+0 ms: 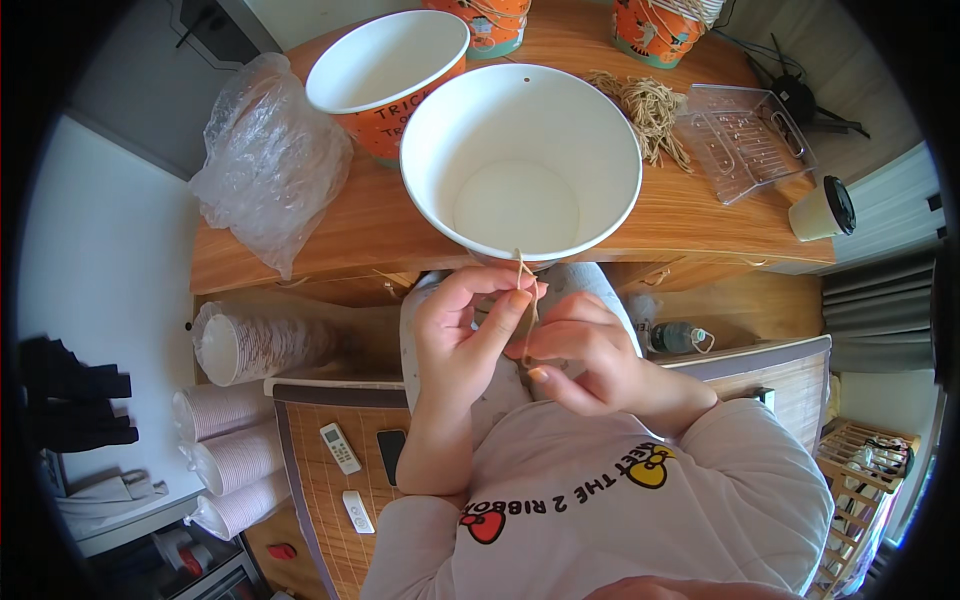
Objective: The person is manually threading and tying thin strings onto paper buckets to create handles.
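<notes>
A large white-lined paper bucket [450, 140] stands at the table's front edge, its open mouth facing me. A small hole shows near its far rim. At its near rim a thin tan paper cord [533, 312] comes up and runs down between my hands. My left hand [462, 325] pinches the cord's upper part between thumb and fingers, just below the rim. Lower and to the right, my right hand [592, 350] is closed on the lower part of the cord, thumb against curled fingers. How the cord is fixed at the bucket is hidden.
Behind stand an orange printed bucket [390, 125] and stacked buckets with cords [660, 30]. A tangle of tan cord [652, 115], a clear plastic tray [745, 140] and a lidded cup [822, 210] lie right. Crumpled plastic bag [265, 160] at left; wrapped bucket stacks [235, 455] below.
</notes>
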Action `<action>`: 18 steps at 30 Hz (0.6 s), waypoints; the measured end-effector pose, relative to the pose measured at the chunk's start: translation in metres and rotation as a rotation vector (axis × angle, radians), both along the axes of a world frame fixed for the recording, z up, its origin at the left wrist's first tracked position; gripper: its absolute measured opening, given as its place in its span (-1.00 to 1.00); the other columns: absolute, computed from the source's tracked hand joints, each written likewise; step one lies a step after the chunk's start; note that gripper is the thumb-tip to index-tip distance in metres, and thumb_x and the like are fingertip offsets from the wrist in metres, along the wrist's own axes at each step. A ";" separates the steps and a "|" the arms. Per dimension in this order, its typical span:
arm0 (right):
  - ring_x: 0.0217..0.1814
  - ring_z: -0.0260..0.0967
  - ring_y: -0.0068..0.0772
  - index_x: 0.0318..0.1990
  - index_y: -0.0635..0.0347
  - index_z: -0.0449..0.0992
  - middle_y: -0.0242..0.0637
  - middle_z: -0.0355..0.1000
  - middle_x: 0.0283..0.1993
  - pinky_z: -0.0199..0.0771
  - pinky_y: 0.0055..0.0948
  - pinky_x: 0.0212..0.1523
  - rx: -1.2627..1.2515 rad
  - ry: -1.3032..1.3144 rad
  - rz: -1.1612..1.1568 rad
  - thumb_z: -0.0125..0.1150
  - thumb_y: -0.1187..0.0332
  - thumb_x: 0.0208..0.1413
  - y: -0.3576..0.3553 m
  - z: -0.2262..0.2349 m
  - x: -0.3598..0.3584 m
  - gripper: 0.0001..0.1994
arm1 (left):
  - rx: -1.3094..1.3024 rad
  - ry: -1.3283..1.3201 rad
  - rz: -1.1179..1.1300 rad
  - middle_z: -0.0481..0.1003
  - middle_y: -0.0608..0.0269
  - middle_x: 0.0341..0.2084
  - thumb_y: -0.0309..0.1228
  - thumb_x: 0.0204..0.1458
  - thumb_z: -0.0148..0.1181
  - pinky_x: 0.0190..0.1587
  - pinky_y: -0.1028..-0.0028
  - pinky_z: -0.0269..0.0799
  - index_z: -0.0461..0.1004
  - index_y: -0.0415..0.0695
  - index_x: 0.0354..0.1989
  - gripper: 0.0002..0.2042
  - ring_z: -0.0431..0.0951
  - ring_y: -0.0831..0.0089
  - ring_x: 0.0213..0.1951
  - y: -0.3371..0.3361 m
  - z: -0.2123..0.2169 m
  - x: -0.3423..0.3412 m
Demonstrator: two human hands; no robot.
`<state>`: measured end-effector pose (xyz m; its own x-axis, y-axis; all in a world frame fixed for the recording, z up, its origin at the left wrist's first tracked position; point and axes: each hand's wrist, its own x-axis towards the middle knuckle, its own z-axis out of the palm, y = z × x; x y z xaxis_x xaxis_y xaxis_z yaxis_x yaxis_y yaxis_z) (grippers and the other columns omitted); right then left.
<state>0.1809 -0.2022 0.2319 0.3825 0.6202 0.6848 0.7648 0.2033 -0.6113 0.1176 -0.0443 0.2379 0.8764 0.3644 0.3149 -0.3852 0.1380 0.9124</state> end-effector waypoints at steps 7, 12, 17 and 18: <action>-0.24 0.41 -0.12 -0.30 0.18 0.53 -0.22 0.51 -0.28 0.39 -0.20 -0.18 -0.158 0.127 -0.022 0.31 0.39 0.09 0.005 0.005 0.016 -0.90 | -0.133 -0.016 -0.091 0.61 0.15 -0.28 -0.60 0.16 0.22 -0.12 0.51 0.55 0.48 -0.29 -0.17 -0.89 0.66 0.42 -0.22 0.001 0.000 -0.002; -0.24 0.41 -0.13 -0.32 0.15 0.54 -0.23 0.52 -0.26 0.38 -0.22 -0.22 -0.130 0.041 -0.082 0.38 0.40 0.01 0.001 0.009 0.022 -0.87 | -0.199 -0.053 -0.167 0.59 0.16 -0.27 -0.59 0.18 0.20 -0.13 0.45 0.57 0.46 -0.28 -0.16 -0.89 0.66 0.39 -0.20 0.002 -0.001 -0.002; -0.27 0.40 -0.33 -0.29 0.06 0.57 -0.38 0.54 -0.22 0.30 -0.40 -0.32 0.119 -0.172 -0.330 0.54 0.37 -0.18 0.004 0.009 0.015 -0.73 | -0.202 -0.041 -0.142 0.56 0.19 -0.24 -0.58 0.19 0.19 -0.13 0.43 0.59 0.45 -0.29 -0.16 -0.90 0.66 0.37 -0.20 0.001 0.001 -0.001; -0.27 0.40 -0.33 -0.29 0.06 0.57 -0.38 0.54 -0.22 0.30 -0.40 -0.32 0.120 -0.173 -0.331 0.54 0.37 -0.18 0.004 0.008 0.015 -0.73 | -0.201 -0.042 -0.143 0.56 0.19 -0.24 -0.58 0.19 0.19 -0.13 0.43 0.59 0.45 -0.29 -0.16 -0.90 0.66 0.37 -0.20 0.001 0.001 -0.001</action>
